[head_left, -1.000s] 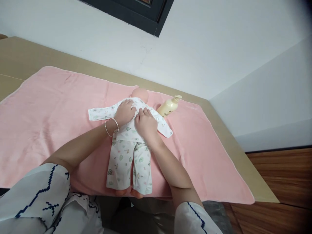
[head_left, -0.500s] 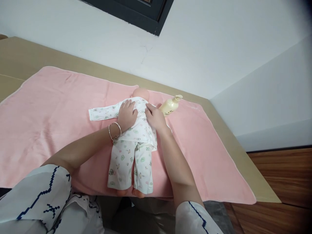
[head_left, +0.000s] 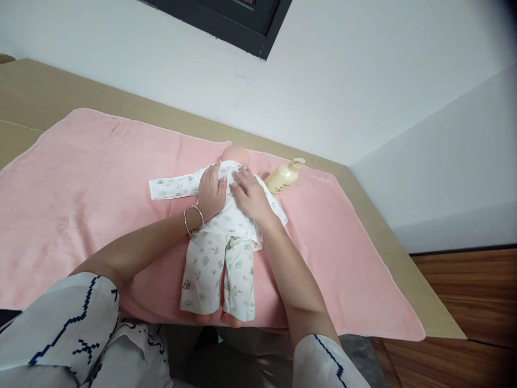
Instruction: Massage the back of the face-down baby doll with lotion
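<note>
A baby doll (head_left: 236,155) lies on a pink blanket, its head away from me and its feet at the near edge. It wears a white printed top (head_left: 226,222) and matching trousers (head_left: 205,274). One sleeve stretches out to the left; the other slants down to the right. My left hand (head_left: 211,193) rests flat on the left of the doll's chest, fingers out. On the right of the chest lies my right hand (head_left: 251,197), its fingers spread over the cloth. A pale yellow pump bottle (head_left: 283,178) lies tilted just right of the doll's shoulder.
The pink blanket (head_left: 335,258) covers much of the tan table (head_left: 375,215). A white wall (head_left: 323,81) with a dark frame (head_left: 242,27) rises behind the far edge. Brown wooden panels (head_left: 468,291) stand at the right.
My right hand has moved slightly left over the chest, and its fingers have gone from bunched to spread. The doll's right-side sleeve shows more. My left hand stays in place.
</note>
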Demonstrator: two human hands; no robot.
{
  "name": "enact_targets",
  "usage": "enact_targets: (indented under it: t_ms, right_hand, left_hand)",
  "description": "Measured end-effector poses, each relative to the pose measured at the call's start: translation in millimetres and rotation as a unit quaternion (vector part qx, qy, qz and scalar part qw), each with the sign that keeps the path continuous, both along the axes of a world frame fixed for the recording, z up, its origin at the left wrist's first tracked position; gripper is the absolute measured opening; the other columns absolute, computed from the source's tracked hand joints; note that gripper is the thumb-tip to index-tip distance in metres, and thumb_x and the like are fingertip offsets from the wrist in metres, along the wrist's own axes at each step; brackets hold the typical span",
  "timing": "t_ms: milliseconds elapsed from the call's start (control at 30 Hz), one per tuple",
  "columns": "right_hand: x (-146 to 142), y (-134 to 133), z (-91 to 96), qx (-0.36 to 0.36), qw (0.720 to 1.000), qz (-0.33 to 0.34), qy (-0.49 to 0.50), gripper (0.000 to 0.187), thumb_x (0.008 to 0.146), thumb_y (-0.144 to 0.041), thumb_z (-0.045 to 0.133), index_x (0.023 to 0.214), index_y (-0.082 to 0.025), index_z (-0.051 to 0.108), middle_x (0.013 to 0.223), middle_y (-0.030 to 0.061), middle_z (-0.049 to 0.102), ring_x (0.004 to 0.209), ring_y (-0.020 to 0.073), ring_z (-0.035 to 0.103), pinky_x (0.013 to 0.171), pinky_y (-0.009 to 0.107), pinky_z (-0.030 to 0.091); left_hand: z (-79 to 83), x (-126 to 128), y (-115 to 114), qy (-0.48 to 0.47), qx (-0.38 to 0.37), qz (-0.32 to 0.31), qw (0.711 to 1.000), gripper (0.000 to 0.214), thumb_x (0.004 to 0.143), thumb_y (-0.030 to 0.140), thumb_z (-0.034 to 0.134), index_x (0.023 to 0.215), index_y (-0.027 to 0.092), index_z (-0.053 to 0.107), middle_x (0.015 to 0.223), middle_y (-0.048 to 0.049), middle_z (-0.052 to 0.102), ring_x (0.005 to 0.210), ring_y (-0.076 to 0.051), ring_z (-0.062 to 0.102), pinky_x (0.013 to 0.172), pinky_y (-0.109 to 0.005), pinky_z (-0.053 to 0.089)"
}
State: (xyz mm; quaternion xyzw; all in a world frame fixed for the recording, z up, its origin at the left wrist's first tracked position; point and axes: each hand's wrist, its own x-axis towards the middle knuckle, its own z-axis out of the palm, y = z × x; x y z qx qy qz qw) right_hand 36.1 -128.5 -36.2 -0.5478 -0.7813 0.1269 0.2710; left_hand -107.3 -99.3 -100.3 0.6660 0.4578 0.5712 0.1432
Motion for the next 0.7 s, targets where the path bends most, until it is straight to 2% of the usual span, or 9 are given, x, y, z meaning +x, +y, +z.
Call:
enact_targets:
  t_ms: [133, 233, 333, 433, 500, 633, 700]
  right_hand:
    - [-2.4, -5.1, 3.2, 0.100, 0.993, -0.054, 0.026, 0.052, 0.099, -0.038, 0.041, 0.150, -0.027, 0.043, 0.167, 0.0047, 0.026, 0.157, 0.0266, 0.018, 0.126, 0.059, 0.019]
    - [-8.0, -4.2, -2.1, 0.055, 0.997, -0.047, -0.017, 0.053, 0.098, -0.035, 0.043, 0.149, -0.021, 0.046, 0.166, 0.0091, 0.029, 0.157, 0.0306, 0.017, 0.126, 0.062, 0.017]
    - [-7.1, -1.9, -1.9, -0.003, 1.000, -0.010, -0.028, 0.051, 0.097, -0.036, 0.044, 0.144, -0.018, 0.052, 0.162, 0.0128, 0.038, 0.154, 0.0322, 0.025, 0.125, 0.062, 0.021]
    - [-1.2, -0.8, 2.0, 0.054, 0.998, -0.026, 0.018, 0.050, 0.097, -0.035, 0.045, 0.144, -0.022, 0.051, 0.162, 0.0096, 0.037, 0.153, 0.0268, 0.029, 0.126, 0.056, 0.023]
    - [0.7, 0.4, 0.4, 0.089, 0.994, -0.053, 0.038, 0.051, 0.096, -0.033, 0.044, 0.146, -0.024, 0.049, 0.164, 0.0077, 0.035, 0.153, 0.0254, 0.029, 0.126, 0.056, 0.022]
    - [-3.0, 1.8, -8.8, 0.040, 0.998, -0.038, 0.010, 0.049, 0.096, -0.034, 0.044, 0.143, -0.021, 0.053, 0.161, 0.0101, 0.040, 0.153, 0.0285, 0.030, 0.125, 0.060, 0.021]
    - [-5.1, 0.2, -10.2, 0.050, 0.998, -0.037, 0.016, 0.047, 0.097, -0.034, 0.043, 0.140, -0.021, 0.055, 0.160, 0.0090, 0.042, 0.153, 0.0268, 0.031, 0.126, 0.058, 0.021]
  left_hand:
    - [0.2, 0.0, 0.0, 0.002, 0.009, -0.005, 1.000, 0.058, 0.103, 0.054, 0.022, 0.139, 0.016, 0.047, 0.141, -0.0191, 0.057, 0.136, -0.030, 0.050, 0.116, -0.053, 0.038]
    - [1.9, -0.3, -1.5, 0.009, 0.012, -0.005, 1.000, 0.055, 0.103, 0.052, 0.024, 0.138, 0.016, 0.048, 0.137, -0.0185, 0.059, 0.132, -0.030, 0.053, 0.114, -0.053, 0.040]
    - [5.4, -1.0, -4.9, 0.026, 0.002, -0.003, 1.000, 0.051, 0.104, 0.048, 0.026, 0.135, 0.016, 0.050, 0.133, -0.0172, 0.062, 0.129, -0.029, 0.056, 0.113, -0.050, 0.041]
    - [9.2, -1.7, -7.6, 0.053, -0.012, -0.006, 0.999, 0.048, 0.103, 0.044, 0.027, 0.133, 0.014, 0.052, 0.132, -0.0175, 0.062, 0.129, -0.028, 0.055, 0.115, -0.048, 0.041]
    - [10.9, -2.0, -8.2, 0.065, -0.019, -0.004, 0.998, 0.047, 0.103, 0.042, 0.028, 0.132, 0.015, 0.052, 0.133, -0.0168, 0.062, 0.129, -0.028, 0.055, 0.115, -0.048, 0.040]
    - [12.4, -2.2, -8.2, 0.068, -0.027, 0.003, 0.997, 0.045, 0.102, 0.040, 0.028, 0.131, 0.017, 0.053, 0.131, -0.0150, 0.063, 0.128, -0.027, 0.056, 0.115, -0.047, 0.041]
    - [12.8, -1.9, -8.6, 0.067, -0.031, -0.001, 0.997, 0.044, 0.102, 0.039, 0.029, 0.131, 0.016, 0.052, 0.132, -0.0160, 0.063, 0.129, -0.028, 0.055, 0.115, -0.047, 0.041]
